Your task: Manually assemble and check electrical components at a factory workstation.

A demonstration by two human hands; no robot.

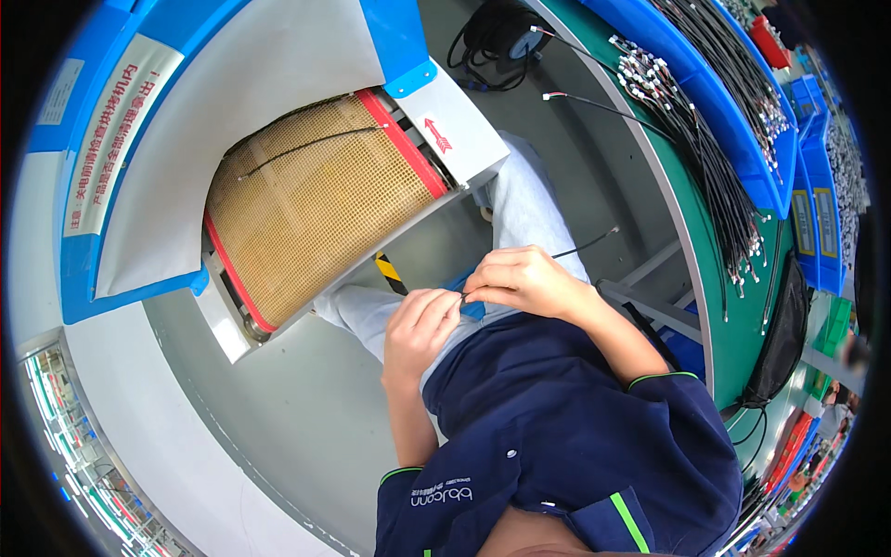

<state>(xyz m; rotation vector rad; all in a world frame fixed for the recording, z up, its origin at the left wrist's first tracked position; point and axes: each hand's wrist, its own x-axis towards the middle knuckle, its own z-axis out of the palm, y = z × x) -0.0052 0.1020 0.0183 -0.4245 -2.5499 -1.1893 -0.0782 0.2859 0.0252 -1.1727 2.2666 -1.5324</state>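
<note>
Both my hands meet in front of my lap with a thin black cable between them. Its one end, with a small connector, sticks out past my right hand to the right. The fingers of that hand are pinched on the cable. My left hand is closed at the same spot, its fingertips against a short dark piece of the cable; the rest there is hidden by the fingers. Another black cable lies across the tan mesh conveyor belt of the machine at the left.
The blue and white machine stands over the belt at the left. On the green table at the right lies a bundle of black cables with white connectors. Blue bins hold more cables. A cable reel is on the floor.
</note>
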